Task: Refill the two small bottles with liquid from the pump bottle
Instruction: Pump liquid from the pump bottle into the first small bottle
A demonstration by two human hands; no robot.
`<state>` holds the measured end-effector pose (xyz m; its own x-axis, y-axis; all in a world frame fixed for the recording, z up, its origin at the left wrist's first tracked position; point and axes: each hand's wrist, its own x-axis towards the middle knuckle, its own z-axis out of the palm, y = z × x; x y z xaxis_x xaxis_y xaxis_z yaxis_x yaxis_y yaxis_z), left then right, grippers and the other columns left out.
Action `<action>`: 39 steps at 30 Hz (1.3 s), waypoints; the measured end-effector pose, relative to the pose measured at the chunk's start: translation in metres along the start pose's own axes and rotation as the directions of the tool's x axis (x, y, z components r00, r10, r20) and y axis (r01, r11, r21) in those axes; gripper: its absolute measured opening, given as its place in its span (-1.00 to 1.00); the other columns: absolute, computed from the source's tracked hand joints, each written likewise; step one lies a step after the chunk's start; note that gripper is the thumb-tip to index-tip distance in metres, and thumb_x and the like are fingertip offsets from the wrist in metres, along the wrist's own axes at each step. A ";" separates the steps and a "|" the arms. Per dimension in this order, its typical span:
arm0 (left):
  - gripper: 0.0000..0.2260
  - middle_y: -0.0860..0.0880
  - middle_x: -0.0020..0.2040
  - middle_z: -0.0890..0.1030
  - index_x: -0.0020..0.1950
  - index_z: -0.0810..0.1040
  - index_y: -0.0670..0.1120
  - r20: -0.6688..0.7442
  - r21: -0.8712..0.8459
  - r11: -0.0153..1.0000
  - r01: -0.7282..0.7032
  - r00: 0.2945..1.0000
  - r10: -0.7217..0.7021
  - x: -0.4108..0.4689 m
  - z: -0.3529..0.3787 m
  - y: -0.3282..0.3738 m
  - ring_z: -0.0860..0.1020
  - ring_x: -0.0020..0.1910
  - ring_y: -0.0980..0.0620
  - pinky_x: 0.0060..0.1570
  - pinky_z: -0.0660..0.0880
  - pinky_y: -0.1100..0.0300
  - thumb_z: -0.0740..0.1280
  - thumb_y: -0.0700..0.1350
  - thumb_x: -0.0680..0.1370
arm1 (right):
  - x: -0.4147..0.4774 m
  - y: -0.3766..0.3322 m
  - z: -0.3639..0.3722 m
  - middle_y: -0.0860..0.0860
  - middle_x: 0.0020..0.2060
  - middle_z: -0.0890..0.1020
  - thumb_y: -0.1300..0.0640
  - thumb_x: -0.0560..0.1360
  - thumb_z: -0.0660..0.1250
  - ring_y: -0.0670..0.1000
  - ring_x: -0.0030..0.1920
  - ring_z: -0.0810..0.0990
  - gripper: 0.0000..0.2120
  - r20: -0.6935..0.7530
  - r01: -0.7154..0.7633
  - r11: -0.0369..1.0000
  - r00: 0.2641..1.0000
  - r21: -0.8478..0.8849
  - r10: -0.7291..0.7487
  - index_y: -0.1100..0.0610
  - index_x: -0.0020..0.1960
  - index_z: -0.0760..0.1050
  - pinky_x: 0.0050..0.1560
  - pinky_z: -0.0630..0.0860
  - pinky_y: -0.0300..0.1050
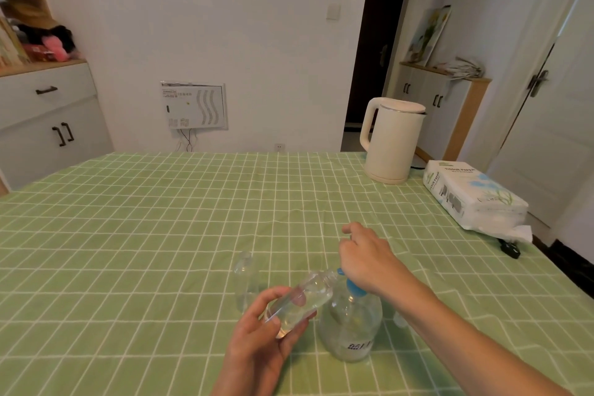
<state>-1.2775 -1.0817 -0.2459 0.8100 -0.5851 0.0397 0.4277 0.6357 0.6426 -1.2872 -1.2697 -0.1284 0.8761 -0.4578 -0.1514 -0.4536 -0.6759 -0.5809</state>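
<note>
A clear pump bottle (352,328) with a blue pump head stands on the green checked tablecloth, near the front. My right hand (366,259) rests palm-down on the pump head, fingers curled over it. My left hand (266,337) holds a small clear bottle (302,300) tilted, its mouth up against the blue nozzle. Liquid shows inside this small bottle. A second small clear bottle (246,281) stands upright on the cloth just left of it, untouched. A small clear item (400,320) lies partly hidden behind my right forearm.
A cream electric kettle (390,141) stands at the back right of the table (128,235). A pack of tissue paper (472,194) lies at the right edge, with a black plug (511,249) beside it. Cabinets line the left wall and the far right.
</note>
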 end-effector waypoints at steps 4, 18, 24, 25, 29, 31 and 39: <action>-0.40 -0.45 0.16 0.60 0.08 0.65 -0.34 -0.026 0.002 1.000 0.010 1.000 -0.010 0.000 0.000 0.001 0.64 0.08 -0.49 -0.02 0.69 -0.03 0.73 -0.27 0.09 | 0.000 -0.003 -0.004 0.08 0.50 0.31 0.06 0.59 0.00 0.17 0.40 0.42 -0.49 -0.004 -0.015 1.000 1.000 0.025 0.015 0.01 0.54 0.23 0.44 0.25 0.24; -0.44 -0.40 0.17 0.63 0.10 0.66 -0.30 0.020 -0.014 1.000 -0.011 1.000 0.011 -0.003 0.006 0.001 0.63 0.16 -0.44 0.04 0.67 0.01 0.71 -0.23 0.16 | 0.000 -0.001 -0.001 0.07 0.51 0.30 0.08 0.59 0.01 0.17 0.46 0.33 -0.48 0.007 -0.007 1.000 1.000 0.014 0.007 0.00 0.55 0.21 0.46 0.23 0.23; -0.41 -0.42 0.19 0.61 0.10 0.64 -0.33 -0.008 -0.017 1.000 0.000 1.000 -0.001 -0.004 0.007 0.003 0.62 0.15 -0.45 0.04 0.67 -0.01 0.72 -0.24 0.13 | 0.001 -0.004 -0.005 0.07 0.50 0.31 0.07 0.58 0.01 0.19 0.37 0.46 -0.48 0.002 -0.022 0.999 1.000 0.045 0.022 -0.02 0.54 0.22 0.43 0.28 0.23; -0.41 -0.41 0.19 0.61 0.10 0.64 -0.32 -0.009 -0.011 1.000 0.000 1.000 -0.001 -0.004 0.007 0.004 0.63 0.15 -0.45 0.03 0.67 0.00 0.72 -0.24 0.13 | 0.001 -0.004 -0.006 0.07 0.50 0.30 0.08 0.58 0.00 0.19 0.40 0.42 -0.47 -0.003 -0.023 0.999 1.000 0.040 0.023 -0.02 0.55 0.21 0.43 0.26 0.24; -0.40 -0.38 0.18 0.64 0.09 0.65 -0.31 -0.009 0.002 1.000 -0.002 1.000 0.002 -0.005 0.010 0.004 0.64 0.14 -0.44 0.01 0.68 0.03 0.73 -0.20 0.12 | 0.002 -0.003 -0.007 0.07 0.51 0.30 0.08 0.57 0.01 0.19 0.39 0.43 -0.47 -0.002 -0.017 0.999 1.000 0.049 0.017 -0.02 0.54 0.22 0.43 0.27 0.24; -0.36 -0.40 0.19 0.62 0.12 0.61 -0.34 -0.016 -0.007 1.000 -0.007 1.000 0.007 -0.006 0.010 0.005 0.63 0.14 -0.44 0.01 0.68 0.03 0.73 -0.21 0.11 | 0.002 -0.001 -0.004 0.06 0.52 0.30 0.09 0.57 0.01 0.18 0.43 0.39 -0.47 -0.009 -0.013 0.998 1.000 0.060 0.013 -0.02 0.54 0.23 0.45 0.25 0.24; -0.34 -0.41 0.15 0.62 0.11 0.61 -0.35 -0.020 -0.015 1.000 -0.020 1.000 0.020 -0.006 0.011 0.004 0.63 0.14 -0.42 0.00 0.68 0.02 0.74 -0.20 0.09 | 0.000 0.000 0.000 0.06 0.50 0.32 0.06 0.58 0.00 0.17 0.43 0.37 -0.48 -0.004 -0.023 0.998 1.000 0.052 0.023 -0.03 0.54 0.23 0.44 0.26 0.23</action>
<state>-1.2851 -1.0811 -0.2345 0.8262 -0.5621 0.0367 0.4174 0.6547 0.6302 -1.2872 -1.2702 -0.1282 0.8647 -0.4757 -0.1614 -0.4643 -0.6342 -0.6182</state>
